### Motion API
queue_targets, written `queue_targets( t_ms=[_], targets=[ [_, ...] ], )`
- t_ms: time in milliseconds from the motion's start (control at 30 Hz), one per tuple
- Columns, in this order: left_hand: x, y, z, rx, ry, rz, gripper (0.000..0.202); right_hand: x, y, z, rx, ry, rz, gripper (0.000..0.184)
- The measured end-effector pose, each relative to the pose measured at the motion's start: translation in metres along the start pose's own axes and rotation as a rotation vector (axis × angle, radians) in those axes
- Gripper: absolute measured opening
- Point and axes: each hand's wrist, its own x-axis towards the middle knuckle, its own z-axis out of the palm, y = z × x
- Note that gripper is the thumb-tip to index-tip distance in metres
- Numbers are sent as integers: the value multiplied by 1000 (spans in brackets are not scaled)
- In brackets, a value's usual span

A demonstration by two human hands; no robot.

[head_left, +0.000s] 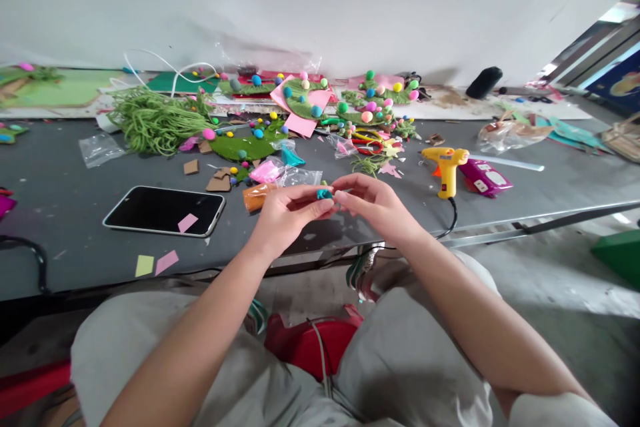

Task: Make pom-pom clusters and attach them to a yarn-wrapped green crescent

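Above grey-trousered knees (pixel 410 347), a teal ball (pixel 324 194) sits between both hands. The left hand (pixel 287 213) and right hand (pixel 375 203) each pinch it with closed fingertips, likely to steady it, over the near edge of the grey table (pixel 60 213). Beyond lie a phone (pixel 165 211), a glue gun (pixel 447 167) and felt scraps (pixel 240 145), then a white wall (pixel 350 0).

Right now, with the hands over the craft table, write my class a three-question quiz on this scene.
1. True or false: the left hand and the right hand both touch the teal ball.
2. What lies flat on the table, to the left of the hands? A. a phone B. a cup C. a book
3. Fill in: the yellow glue gun is on the ___ side of the right hand.
Key: 1 true; 2 A; 3 right.
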Motion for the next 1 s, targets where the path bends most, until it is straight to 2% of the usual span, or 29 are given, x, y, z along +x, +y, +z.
queue_targets(
  t_ms=[200, 300, 367, 533, 633, 833, 1000],
  targets=[
    [-3, 0, 3, -66, -69, -96, 38, -3, 4, 8, -219, 160, -164, 26],
    [-4, 0, 4, -36, -39, -113, 34, -3, 7, 10, -330, 194, -236, 22],
    [-4, 0, 3, -37, -32, -115, 31, -2, 6, 9, -244, 168, -187, 24],
    [-3, 1, 1, -138, -71, -111, 29, 1, 0, 2, 245, 14, 107, 27],
    [-5, 3, 1, -177, -84, -109, 28, 2, 0, 1, 299, -5, 98, 27],
    [-7, 7, 2, -190, -112, -116, 24, 3, 5, 2, 229, 46, -28, 27],
    [-5, 1, 0, -148, -110, -138, 29, 2, 6, 4, -63, 125, -117, 28]
  ],
)
